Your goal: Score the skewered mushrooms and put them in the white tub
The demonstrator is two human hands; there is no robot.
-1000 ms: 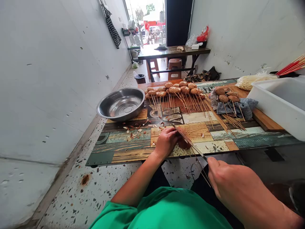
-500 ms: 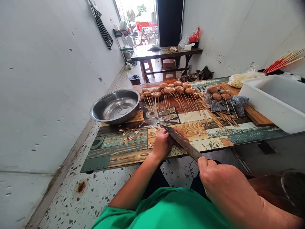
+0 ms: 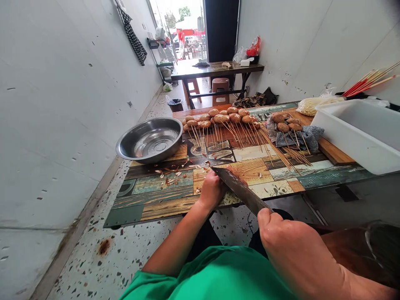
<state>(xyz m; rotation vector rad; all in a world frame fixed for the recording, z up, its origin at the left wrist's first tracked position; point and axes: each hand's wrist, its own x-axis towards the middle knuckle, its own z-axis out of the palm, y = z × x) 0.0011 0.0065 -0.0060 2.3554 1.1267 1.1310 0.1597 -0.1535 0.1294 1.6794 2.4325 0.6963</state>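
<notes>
We've got R hand [image 3: 283, 239] clenched on the kitchen knife [image 3: 243, 191], blade across the mushroom [image 3: 236, 171] over the table's [image 3: 175, 209] near side. L hand [image 3: 212, 189] beside it; fingertips hidden, so we can't tell its grip. Prob. mid-scoring; next stroke calls for light pressure, L fingers clear.
</notes>
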